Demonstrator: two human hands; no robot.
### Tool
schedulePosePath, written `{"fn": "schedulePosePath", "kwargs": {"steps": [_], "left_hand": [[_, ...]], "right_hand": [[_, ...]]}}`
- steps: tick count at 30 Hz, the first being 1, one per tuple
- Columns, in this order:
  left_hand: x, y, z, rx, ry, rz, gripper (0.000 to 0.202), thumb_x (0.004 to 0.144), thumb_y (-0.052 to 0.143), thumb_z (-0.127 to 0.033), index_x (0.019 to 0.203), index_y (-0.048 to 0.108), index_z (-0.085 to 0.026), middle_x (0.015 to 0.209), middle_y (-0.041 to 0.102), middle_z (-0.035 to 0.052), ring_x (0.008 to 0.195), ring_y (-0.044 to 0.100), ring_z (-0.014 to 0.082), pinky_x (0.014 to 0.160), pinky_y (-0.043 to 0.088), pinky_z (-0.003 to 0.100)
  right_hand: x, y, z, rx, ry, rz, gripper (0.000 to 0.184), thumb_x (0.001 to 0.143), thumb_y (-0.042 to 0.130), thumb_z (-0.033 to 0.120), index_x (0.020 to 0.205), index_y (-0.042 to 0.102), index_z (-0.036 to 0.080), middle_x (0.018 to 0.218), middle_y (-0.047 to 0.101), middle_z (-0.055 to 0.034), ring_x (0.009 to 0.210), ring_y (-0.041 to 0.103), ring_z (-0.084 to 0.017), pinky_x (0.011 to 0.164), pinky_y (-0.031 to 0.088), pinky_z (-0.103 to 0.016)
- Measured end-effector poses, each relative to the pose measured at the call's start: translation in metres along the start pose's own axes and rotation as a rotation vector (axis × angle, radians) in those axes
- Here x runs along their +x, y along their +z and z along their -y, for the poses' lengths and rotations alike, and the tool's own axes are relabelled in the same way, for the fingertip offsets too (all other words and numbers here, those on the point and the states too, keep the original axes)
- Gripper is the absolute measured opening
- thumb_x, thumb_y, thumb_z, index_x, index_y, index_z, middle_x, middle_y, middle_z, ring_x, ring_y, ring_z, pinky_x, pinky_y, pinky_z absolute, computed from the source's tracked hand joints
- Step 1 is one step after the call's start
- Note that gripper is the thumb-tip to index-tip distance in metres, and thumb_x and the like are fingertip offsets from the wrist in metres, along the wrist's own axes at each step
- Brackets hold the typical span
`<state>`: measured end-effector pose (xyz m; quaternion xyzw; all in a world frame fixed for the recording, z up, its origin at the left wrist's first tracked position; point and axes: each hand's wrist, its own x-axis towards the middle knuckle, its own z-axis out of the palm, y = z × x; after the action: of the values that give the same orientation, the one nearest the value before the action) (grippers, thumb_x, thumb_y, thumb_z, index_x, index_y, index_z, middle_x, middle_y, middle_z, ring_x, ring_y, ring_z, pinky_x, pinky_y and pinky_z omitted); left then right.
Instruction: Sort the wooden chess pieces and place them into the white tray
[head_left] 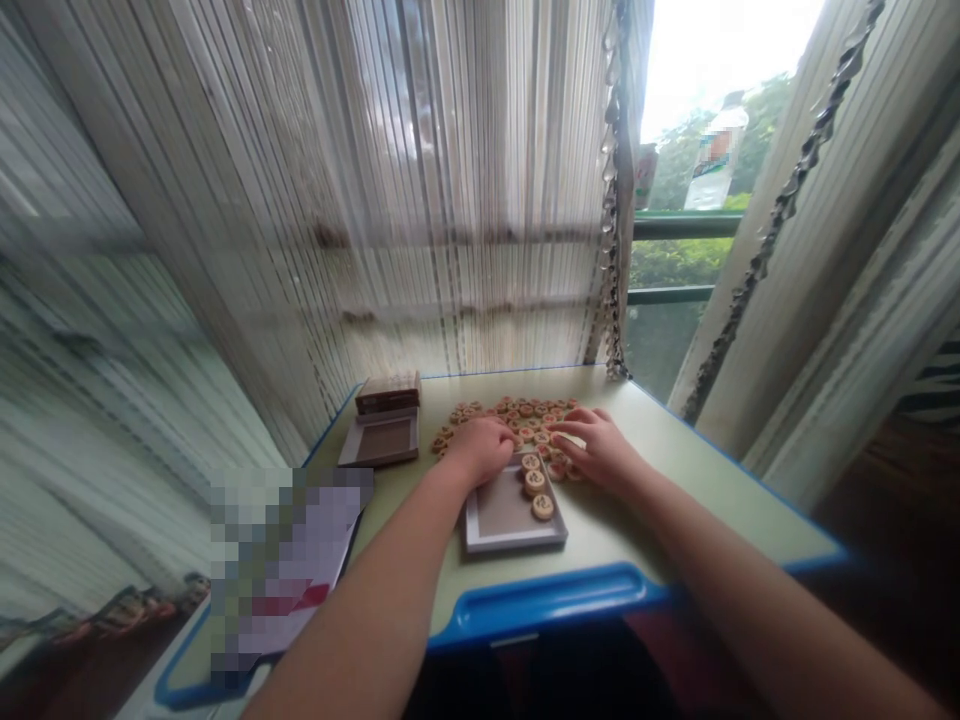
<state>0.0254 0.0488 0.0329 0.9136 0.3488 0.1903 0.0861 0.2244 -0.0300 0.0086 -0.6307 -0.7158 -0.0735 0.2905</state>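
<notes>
Many round wooden Chinese chess pieces (527,408) lie spread over the far middle of the table. Just in front of them is a shallow open box tray (510,515), grey-walled with a brown floor. Along its right side three chess pieces (535,482) sit in a row, dark characters facing up. My left hand (480,450) is over the tray's far left corner, fingers curled together; whatever they hold is hidden. To the right, my right hand (600,450) rests among the loose pieces with its fingers spread, the tips touching or close to some of them.
A second shallow tray (381,438) lies at the back left, with a brown box (388,391) behind it. A blurred-out flat item (315,560) covers the left side. The table (712,500) has a blue raised rim (555,595). String curtains (465,200) hang behind.
</notes>
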Motion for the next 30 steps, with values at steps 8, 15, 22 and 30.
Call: {"fn": "schedulePosePath", "kwargs": {"steps": [8,15,22,30], "left_hand": [[-0.002,-0.002,-0.006,0.109,0.042,-0.014,0.032,0.081,0.045,-0.024,0.094,0.074,-0.025,0.098,0.068,0.0028,0.096,0.056,0.0198,0.090,0.043,0.030],[0.000,-0.004,-0.004,0.104,0.080,0.017,0.029,0.076,0.048,-0.019,0.085,0.075,-0.024,0.095,0.070,-0.0001,0.094,0.056,0.0200,0.090,0.043,0.031],[0.001,-0.006,-0.005,0.145,0.097,-0.042,0.028,0.077,0.048,-0.022,0.084,0.075,-0.022,0.090,0.070,0.0031,0.089,0.056,0.0202,0.087,0.044,0.032],[0.000,-0.002,-0.007,0.163,0.097,-0.134,0.028,0.077,0.047,-0.021,0.080,0.075,-0.020,0.085,0.070,0.0043,0.085,0.056,0.0199,0.083,0.045,0.032]], "right_hand": [[0.010,0.010,0.017,-0.071,-0.100,0.090,0.030,0.089,0.044,0.038,0.091,0.071,0.023,0.096,0.067,-0.0053,0.088,0.048,-0.021,0.085,0.036,-0.036],[0.011,0.010,0.019,-0.089,-0.107,0.123,0.028,0.090,0.043,0.032,0.098,0.069,0.024,0.095,0.067,-0.0053,0.089,0.047,-0.020,0.084,0.036,-0.032],[0.019,0.013,0.020,-0.106,0.027,0.094,0.020,0.081,0.052,0.027,0.086,0.070,0.022,0.085,0.069,-0.0055,0.085,0.048,-0.022,0.081,0.036,-0.032],[0.020,0.010,0.020,-0.069,0.183,0.070,0.016,0.074,0.055,0.030,0.076,0.068,0.022,0.083,0.069,-0.0049,0.083,0.050,-0.022,0.077,0.036,-0.032]]}}
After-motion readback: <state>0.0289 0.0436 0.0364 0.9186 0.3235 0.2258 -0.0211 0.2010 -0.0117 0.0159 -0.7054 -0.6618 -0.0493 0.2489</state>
